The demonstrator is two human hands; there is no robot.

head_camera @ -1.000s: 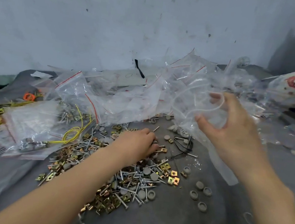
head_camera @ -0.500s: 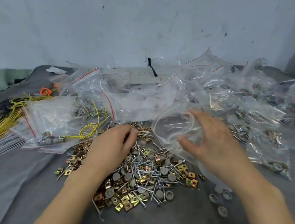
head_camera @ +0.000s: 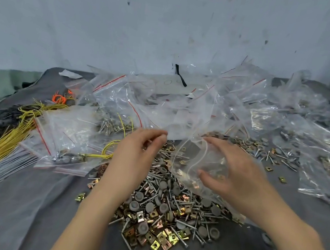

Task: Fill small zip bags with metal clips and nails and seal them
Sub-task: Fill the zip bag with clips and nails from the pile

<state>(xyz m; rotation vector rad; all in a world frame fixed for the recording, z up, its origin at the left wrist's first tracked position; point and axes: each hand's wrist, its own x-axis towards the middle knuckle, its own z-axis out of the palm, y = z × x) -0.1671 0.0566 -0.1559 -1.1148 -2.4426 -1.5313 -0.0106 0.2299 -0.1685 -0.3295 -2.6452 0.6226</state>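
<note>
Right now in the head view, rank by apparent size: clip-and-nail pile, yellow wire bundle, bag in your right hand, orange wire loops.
1. clip-and-nail pile
2. yellow wire bundle and held bag: bundle longer, bag wider, too close to rank
3. orange wire loops, smallest

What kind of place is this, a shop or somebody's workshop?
Probably a small hand-packing workbench, perhaps in a workshop. A loose heap of nails and metal clips lies on grey cloth, filled zip bags pile up by a scuffed wall, and the right hand holds a clear bag.

Right-edge bags (head_camera: 323, 179) partly out of view
</note>
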